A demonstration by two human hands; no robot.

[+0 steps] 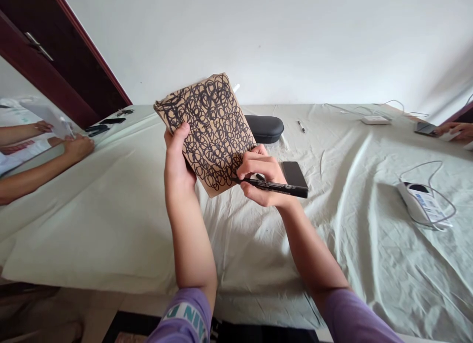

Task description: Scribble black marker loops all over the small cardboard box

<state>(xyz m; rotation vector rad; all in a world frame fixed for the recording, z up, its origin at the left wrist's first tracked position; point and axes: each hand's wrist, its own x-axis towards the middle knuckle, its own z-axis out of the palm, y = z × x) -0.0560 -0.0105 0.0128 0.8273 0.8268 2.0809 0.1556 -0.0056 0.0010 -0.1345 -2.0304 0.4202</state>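
Observation:
My left hand point(178, 160) grips a sheet or flat bag of brown kraft paper point(211, 133), holding it up and tilted above the cloth. Black looping scribbles cover nearly all of its visible face. My right hand point(259, 176) holds a black marker point(277, 187) in a writing grip, with its tip at the paper's lower edge. Behind my right hand, a black phone point(294, 174) lies on the cloth, partly hidden.
A pale green cloth point(111, 224) covers the table. A black glasses case point(264, 128), a small pen point(301, 126), a white charger point(375, 120) and a cabled white device point(421, 202) lie on it. A co-worker's hands point(77, 148) are at left, another hand point(454, 131) at right.

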